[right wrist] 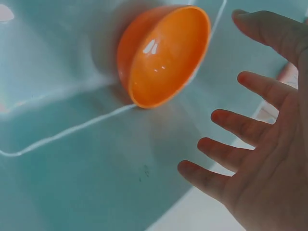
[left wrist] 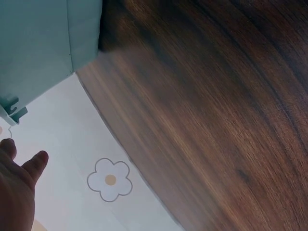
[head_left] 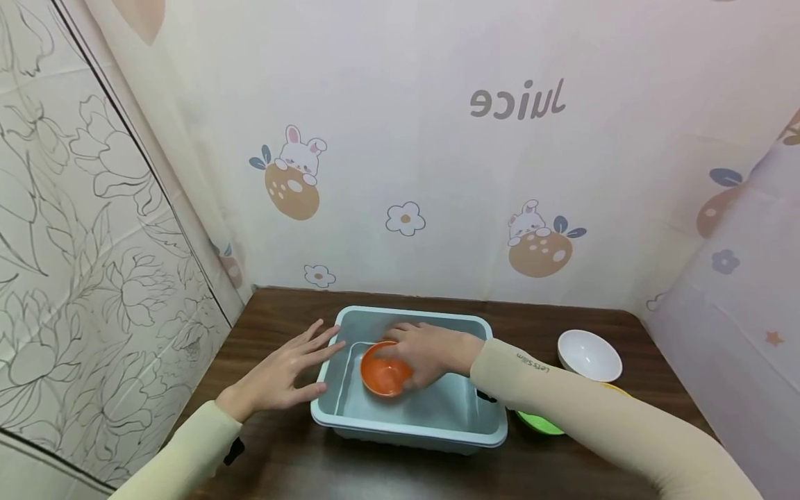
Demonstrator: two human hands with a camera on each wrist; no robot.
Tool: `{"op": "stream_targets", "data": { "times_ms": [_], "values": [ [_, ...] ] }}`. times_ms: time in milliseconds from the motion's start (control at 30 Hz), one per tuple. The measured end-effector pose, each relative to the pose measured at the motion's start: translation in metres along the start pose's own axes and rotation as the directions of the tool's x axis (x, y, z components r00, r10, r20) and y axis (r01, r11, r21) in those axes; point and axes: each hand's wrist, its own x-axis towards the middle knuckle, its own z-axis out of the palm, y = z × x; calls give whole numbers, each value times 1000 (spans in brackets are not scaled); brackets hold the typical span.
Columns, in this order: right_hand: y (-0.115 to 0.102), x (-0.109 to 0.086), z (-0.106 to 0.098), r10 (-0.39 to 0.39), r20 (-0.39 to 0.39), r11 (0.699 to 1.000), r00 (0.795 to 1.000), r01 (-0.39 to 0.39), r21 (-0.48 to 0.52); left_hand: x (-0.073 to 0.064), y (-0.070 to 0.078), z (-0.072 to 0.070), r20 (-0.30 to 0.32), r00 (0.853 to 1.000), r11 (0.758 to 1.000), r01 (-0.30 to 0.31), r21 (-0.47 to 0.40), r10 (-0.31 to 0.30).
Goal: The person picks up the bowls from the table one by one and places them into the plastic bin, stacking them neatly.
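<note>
Pale blue tub (head_left: 431,408) on tabletop (head_left: 281,458); orange bowl (head_left: 382,380) inside, on tub's floor, left of middle, mouth up. Right hand (head_left: 428,353) reaches into tub, fingers spread just beside orange bowl. Left hand (head_left: 284,368) spread too, at tub's left rim; cannot tell if touching. Right of tub: white bowl (head_left: 590,355), green bowl (head_left: 541,423) partly behind sleeve (head_left: 565,399).

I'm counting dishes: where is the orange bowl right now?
In the head view, the orange bowl sits inside the pale-blue tub, left of its centre, beside the right hand.
</note>
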Motion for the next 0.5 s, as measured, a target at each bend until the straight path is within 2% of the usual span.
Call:
{"op": "stream_targets", "data": {
  "times_ms": [267,500],
  "values": [
    [0,-24,-19,23,-44,997,999,-20,76,-1,0,1,7,1000,1000,7,-11,-7],
    [10,-47,-23,53,-116,992,992,-39,121,-1,-2,3,15,1000,999,-4,-52,5]
  ]
}}
